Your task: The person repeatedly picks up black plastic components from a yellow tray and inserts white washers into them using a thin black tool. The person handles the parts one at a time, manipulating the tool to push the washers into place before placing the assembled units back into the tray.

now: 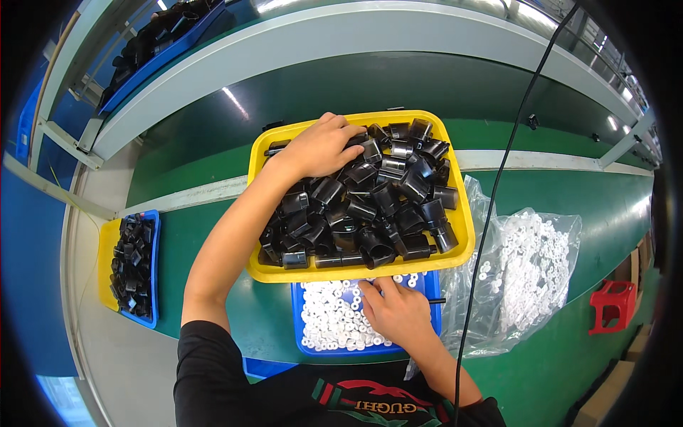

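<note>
My left hand reaches over the far left part of a yellow tray heaped with glossy black plastic fittings. Its thumb and index finger close around one black fitting; the other fingertips are partly hidden among the pile. Below the tray's near edge, my right hand is over a blue tray of small white rings. The fingers are bent and closed on a thin black rod, whose end sticks out to the right. Whether a ring is also between those fingertips I cannot tell.
Right of the trays lies a clear plastic bag of white rings. A black cable hangs across the view. A blue and yellow bin of black parts stands at left; a red stool is at right. A shelf beam runs behind.
</note>
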`<state>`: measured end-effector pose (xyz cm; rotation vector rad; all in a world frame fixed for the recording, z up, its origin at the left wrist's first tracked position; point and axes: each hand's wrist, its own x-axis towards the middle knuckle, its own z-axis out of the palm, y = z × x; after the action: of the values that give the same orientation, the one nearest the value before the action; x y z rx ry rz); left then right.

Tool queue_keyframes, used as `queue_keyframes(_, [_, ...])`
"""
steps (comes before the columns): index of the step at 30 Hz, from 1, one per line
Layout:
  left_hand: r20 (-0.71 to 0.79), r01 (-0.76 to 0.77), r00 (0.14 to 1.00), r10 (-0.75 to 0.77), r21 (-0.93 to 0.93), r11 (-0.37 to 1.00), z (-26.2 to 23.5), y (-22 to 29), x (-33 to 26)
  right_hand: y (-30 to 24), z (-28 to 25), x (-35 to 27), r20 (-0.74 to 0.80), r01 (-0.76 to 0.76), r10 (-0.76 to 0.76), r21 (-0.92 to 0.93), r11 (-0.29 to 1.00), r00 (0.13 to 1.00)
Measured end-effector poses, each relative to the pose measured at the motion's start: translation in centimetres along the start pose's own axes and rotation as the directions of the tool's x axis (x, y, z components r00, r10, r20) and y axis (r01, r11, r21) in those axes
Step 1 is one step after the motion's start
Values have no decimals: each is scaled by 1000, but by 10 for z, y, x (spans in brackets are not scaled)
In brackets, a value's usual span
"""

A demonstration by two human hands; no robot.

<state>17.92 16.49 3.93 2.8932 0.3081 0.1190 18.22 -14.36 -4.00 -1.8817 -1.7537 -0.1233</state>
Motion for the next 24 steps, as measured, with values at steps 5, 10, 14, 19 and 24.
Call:
queue_keyframes(5, [34,49,998,-48,-13,999,-8,-5,-9,-3,-5,3,-1,-36,36,-29,999,999])
queue_keyframes(10, [28,-14,999,16,-48,999,-16,-5,-21,-1,-1,-2,56,-40,41,-12,999,998])
queue_keyframes(14, [-58,6,998,-13,-114,993,-23,6,-34,0,0,-3,74,-44,43,2,999,996])
queue_keyframes(19, [-245,-59,969,13,-180,982,-30,22,-59,0,-1,-2,44,-23,23,6,1000,999])
queue_keyframes(24, [-170,7,976,-134,-594,805,-32,65,-111,-1,-2,-3,-14,-21,22,82,996,1000])
